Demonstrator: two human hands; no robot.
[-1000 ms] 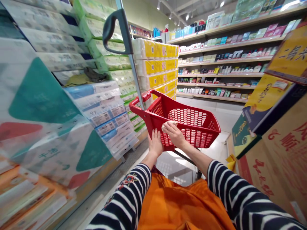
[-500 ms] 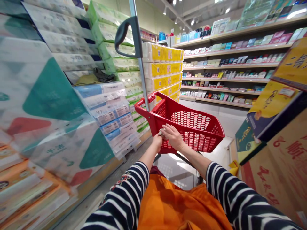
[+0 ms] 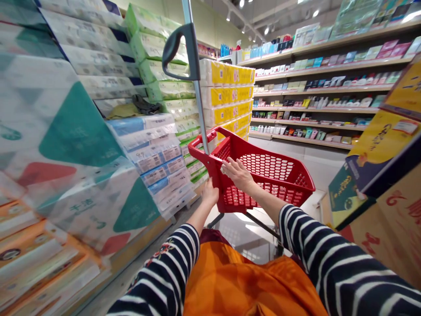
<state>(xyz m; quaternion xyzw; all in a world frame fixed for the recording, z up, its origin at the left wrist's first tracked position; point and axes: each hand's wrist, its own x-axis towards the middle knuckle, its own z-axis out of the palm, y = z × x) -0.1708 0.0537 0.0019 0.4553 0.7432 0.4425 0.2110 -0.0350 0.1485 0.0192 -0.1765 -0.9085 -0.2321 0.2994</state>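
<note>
Left hand: the left hand (image 3: 210, 194) presses against the near outer wall of the red basket (image 3: 263, 175), fingers curled against the plastic at its corner (whether they actually clasp an edge cannot be told).
Right hand: the right hand (image 3: 237, 172) lies on the near rim of the basket, fingers stretched out and spread, flat on the plastic; something pale seems to sit under the fingertips, too blurred to make out.
Basket: it stands on a wheeled frame in the aisle, just ahead of the person, mesh walls showing.
Pull handle: a grey handle (image 3: 184, 50) on a metal pole rises from the basket's left near corner.
Left side: stacked tissue packs (image 3: 151, 149), wrapped in plastic.
Right side: cardboard boxes (image 3: 378, 175), near the basket.
Behind: shelves (image 3: 315, 83) of small goods.
</note>
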